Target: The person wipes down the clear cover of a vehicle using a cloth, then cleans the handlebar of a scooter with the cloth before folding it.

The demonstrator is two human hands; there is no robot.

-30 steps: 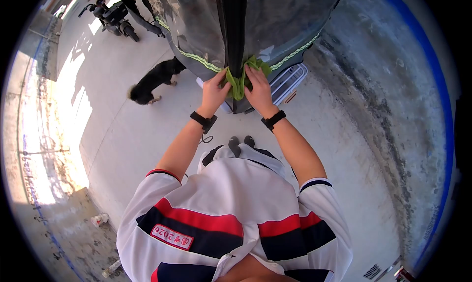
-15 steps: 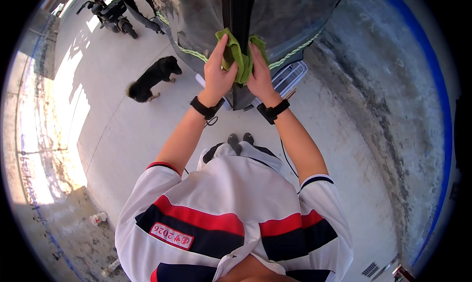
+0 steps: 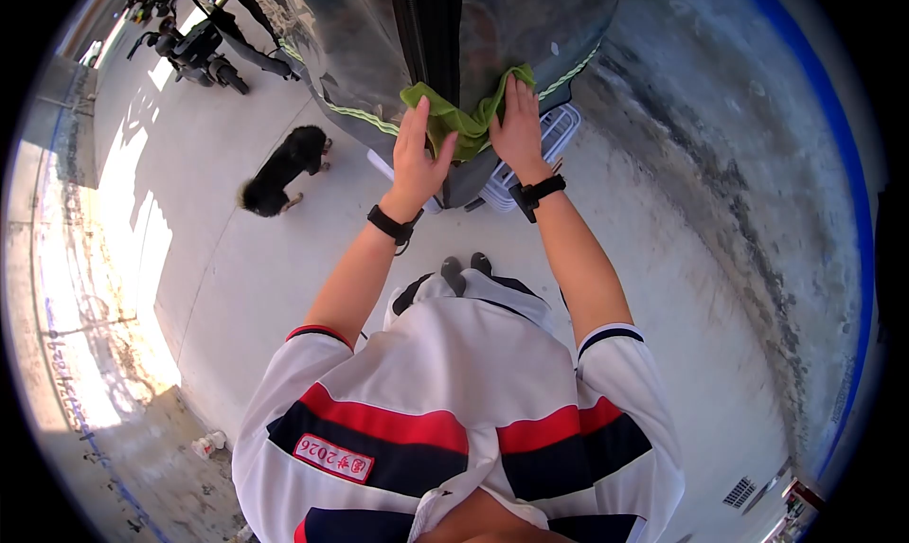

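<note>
A green cloth (image 3: 461, 126) hangs spread between my two hands, sagging in the middle against the lower front of a clear plastic cover (image 3: 355, 46). My left hand (image 3: 417, 160) holds the cloth's left side, its fingers long and pointing up, the thumb to the right. On the other side my right hand (image 3: 519, 131) grips the right end, fingertips over its upper corner. A black zipper strip (image 3: 426, 32) runs down the cover just above the cloth. Green and white piping (image 3: 360, 115) edges the cover.
A white metal rack (image 3: 544, 155) shows below the cover at right. A black dog (image 3: 284, 169) stands on the concrete floor to the left. Farther back is a parked black scooter (image 3: 197, 53). A wall with a blue stripe (image 3: 847, 164) curves along the right.
My hands have moved apart, the right one to the right, and the cloth has opened out wider between them. The dog has turned its head away, and the view has shifted slightly.
</note>
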